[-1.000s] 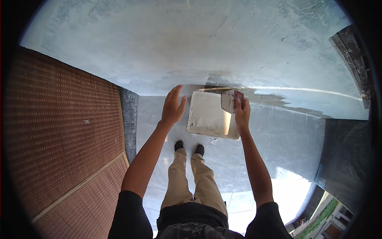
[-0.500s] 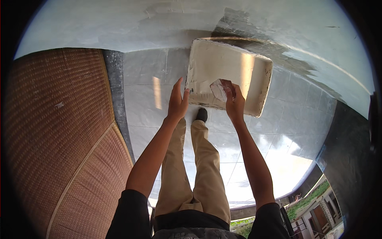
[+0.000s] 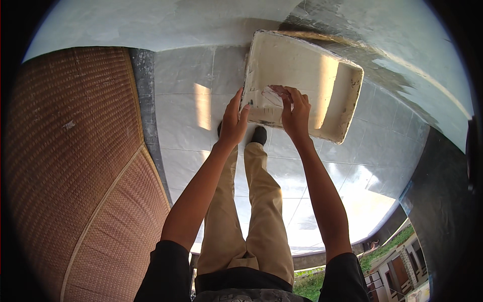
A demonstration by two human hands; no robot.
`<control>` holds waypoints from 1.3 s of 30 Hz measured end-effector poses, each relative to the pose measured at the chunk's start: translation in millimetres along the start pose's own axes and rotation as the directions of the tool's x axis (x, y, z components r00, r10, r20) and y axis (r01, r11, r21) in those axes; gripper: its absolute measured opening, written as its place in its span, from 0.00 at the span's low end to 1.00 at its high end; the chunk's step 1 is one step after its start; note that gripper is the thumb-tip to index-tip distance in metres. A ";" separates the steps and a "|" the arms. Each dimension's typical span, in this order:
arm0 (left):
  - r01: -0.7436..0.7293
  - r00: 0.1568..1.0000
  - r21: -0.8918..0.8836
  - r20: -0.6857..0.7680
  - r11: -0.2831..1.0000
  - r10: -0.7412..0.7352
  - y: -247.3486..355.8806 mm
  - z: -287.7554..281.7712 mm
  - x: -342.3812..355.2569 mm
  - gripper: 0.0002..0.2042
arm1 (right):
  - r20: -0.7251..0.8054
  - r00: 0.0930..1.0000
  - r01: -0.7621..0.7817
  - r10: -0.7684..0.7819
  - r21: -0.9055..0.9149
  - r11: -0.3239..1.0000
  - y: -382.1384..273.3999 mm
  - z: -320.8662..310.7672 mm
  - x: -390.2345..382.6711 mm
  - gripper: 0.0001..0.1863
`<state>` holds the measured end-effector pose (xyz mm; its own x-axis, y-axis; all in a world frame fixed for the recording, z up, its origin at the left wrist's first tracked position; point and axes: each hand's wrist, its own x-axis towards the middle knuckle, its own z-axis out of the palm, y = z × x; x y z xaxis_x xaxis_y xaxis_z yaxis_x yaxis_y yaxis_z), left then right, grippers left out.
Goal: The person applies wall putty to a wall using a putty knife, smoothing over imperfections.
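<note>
A cream rectangular tray (image 3: 289, 65) with plaster-smeared edges sits on the grey tiles near the pale wall. My right hand (image 3: 296, 116) is inside its outline, fingers bent around a small whitish and reddish block-like tool (image 3: 271, 94), which is partly hidden by the fingers and seems low over the tray's inside. My left hand (image 3: 234, 118) is at the tray's near left rim, fingers extended and apart from the thumb, holding nothing; whether it touches the rim I cannot tell.
The pale wall (image 3: 151, 25) with damp grey patches runs along the top. A brown woven panel (image 3: 75, 151) stands at the left, a dark surface (image 3: 443, 171) at the right. My shoes (image 3: 259, 135) are just below the tray. Grass (image 3: 309, 284) shows beyond the tiles.
The view has shifted, so the tray appears larger and higher. My right hand has brought the tool from the tray's upper right down leftward into it, and my left hand has come up to the rim.
</note>
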<state>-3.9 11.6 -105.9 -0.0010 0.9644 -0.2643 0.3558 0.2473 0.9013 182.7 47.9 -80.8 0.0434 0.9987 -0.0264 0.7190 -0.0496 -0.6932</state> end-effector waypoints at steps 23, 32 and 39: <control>0.053 0.996 -0.102 0.083 0.993 -0.045 -3.9 -11.1 -5.0 0.25 | 0.173 0.953 0.267 -0.250 -0.084 0.960 -14.0 6.0 -37.7 0.09; 0.062 0.993 -0.055 0.108 0.997 -0.056 -8.7 -8.5 -10.4 0.25 | 0.379 0.905 0.134 -0.192 0.175 0.975 2.7 0.9 12.2 0.10; 0.055 0.989 -0.022 0.135 0.998 -0.052 -9.8 -12.7 -8.9 0.25 | 0.587 0.809 -0.054 -0.012 0.096 0.994 14.0 -0.2 33.1 0.11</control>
<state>-19.2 1.8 -108.0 0.1070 0.9289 -0.3546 0.3345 0.3023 0.8926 194.4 80.3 -91.3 -0.3811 0.8154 -0.4357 0.6460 -0.1022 -0.7564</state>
